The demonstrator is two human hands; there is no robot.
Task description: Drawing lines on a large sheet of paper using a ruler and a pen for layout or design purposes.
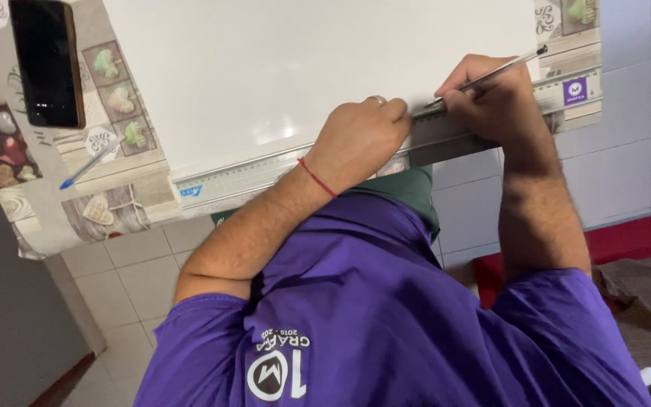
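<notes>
My left hand [359, 139], with a ring and a red string at the wrist, presses down on a long metal ruler [258, 175]. The ruler lies along the near edge of a large white sheet [303, 68]. My right hand [484, 102] grips a thin silver pen-like tool [502, 69], whose tip rests against the ruler's edge just right of my left fingers. The two hands nearly touch. My purple shirt [386, 316] fills the lower part of the view.
A patterned tablecloth [114, 200] with heart motifs covers the table. On it at the left lie a black phone [47, 60] and a blue pen [88, 164]. Below is a pale tiled floor [137, 279], with a red mat [634, 237] at the right.
</notes>
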